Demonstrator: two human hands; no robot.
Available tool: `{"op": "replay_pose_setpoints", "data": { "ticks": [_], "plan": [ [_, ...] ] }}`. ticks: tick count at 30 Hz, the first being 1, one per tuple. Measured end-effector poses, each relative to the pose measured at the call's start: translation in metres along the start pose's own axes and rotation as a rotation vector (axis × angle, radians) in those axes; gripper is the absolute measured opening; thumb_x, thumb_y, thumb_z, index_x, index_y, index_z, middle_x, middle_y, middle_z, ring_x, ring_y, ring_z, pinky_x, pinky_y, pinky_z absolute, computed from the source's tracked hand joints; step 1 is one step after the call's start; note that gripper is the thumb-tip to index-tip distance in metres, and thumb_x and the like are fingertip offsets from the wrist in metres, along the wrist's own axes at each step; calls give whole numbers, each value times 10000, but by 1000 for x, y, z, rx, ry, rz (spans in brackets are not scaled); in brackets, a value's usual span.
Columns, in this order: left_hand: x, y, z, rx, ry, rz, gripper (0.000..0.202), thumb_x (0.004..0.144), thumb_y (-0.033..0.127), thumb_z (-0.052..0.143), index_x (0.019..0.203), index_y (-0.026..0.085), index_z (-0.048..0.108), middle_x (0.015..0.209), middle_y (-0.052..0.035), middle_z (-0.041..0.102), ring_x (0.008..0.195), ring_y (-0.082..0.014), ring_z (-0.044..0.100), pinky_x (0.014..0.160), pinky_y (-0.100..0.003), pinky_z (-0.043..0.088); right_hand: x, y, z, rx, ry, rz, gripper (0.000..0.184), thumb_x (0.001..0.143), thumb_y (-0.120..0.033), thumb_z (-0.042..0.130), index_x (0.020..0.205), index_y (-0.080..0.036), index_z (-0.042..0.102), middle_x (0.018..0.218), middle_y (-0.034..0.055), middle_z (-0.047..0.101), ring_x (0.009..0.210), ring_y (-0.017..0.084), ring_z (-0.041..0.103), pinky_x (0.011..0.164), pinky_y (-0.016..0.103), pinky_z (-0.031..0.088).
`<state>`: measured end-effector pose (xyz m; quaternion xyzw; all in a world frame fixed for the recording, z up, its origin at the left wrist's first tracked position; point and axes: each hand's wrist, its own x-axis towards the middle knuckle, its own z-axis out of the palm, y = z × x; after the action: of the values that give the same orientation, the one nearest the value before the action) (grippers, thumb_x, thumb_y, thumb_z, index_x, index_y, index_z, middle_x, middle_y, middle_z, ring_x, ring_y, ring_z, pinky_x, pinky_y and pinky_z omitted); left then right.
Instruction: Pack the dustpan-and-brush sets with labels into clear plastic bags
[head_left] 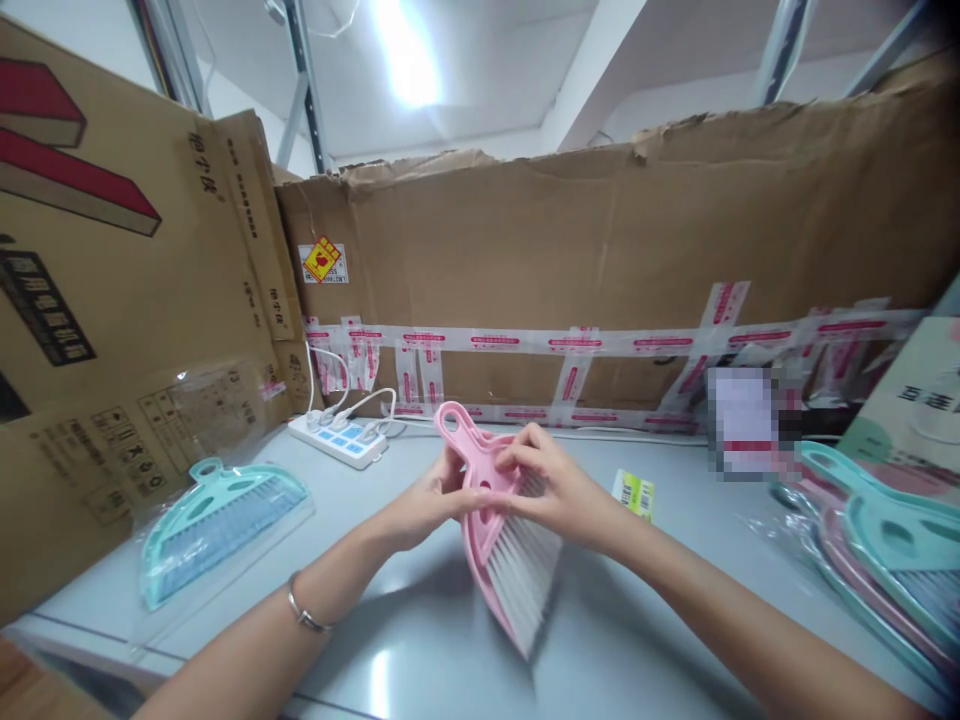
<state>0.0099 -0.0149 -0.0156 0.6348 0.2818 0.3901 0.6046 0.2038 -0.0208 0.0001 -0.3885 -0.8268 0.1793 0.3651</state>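
Both my hands hold a pink mini dustpan and brush set above the grey table. My left hand grips its left side near the handle. On the right side my right hand is closed over the top of the brush, fingers curled on the pink handle. The white bristles point down and toward me. The handle loop sticks up at the far end.
A teal dustpan set in a clear bag lies at the left. A white power strip with plugs sits at the back. A small green label lies right of my hands. Stacked teal and pink sets fill the right. Cardboard walls surround the table.
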Motion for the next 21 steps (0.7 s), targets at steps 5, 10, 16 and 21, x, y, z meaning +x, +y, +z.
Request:
{"op": "replay_pose_setpoints", "data": {
  "ticks": [5, 10, 16, 21],
  "plan": [
    [-2, 12, -5, 101, 34, 235, 487, 676, 568, 689, 993, 198, 680, 1206, -100, 607, 1141, -301, 534, 932, -371, 454, 2, -15, -2, 107, -23, -119, 179, 796, -309, 617, 710, -179, 530, 818, 22, 462, 795, 156, 497, 717, 294, 439],
    [-11, 31, 8, 298, 183, 346, 434, 720, 534, 665, 963, 175, 693, 1110, -102, 659, 1030, -277, 597, 865, -338, 486, 2, -30, -6, 75, 18, -133, 126, 803, -296, 592, 766, -183, 550, 840, 26, 472, 775, 145, 500, 715, 284, 442],
    [-35, 43, -14, 439, 524, 308, 420, 719, 548, 651, 889, 164, 670, 944, -100, 684, 848, -252, 627, 688, -311, 507, -4, -29, -42, 49, 224, -122, 114, 754, -291, 590, 702, -206, 535, 781, 21, 508, 791, 167, 553, 712, 287, 459],
    [-50, 36, -38, 641, 558, 486, 304, 673, 436, 737, 843, 209, 627, 944, -74, 644, 957, -252, 594, 853, -351, 477, -3, 10, -54, -157, 48, -171, 93, 775, -279, 582, 732, -201, 606, 859, 58, 584, 811, 178, 561, 723, 295, 453]
  ]
}}
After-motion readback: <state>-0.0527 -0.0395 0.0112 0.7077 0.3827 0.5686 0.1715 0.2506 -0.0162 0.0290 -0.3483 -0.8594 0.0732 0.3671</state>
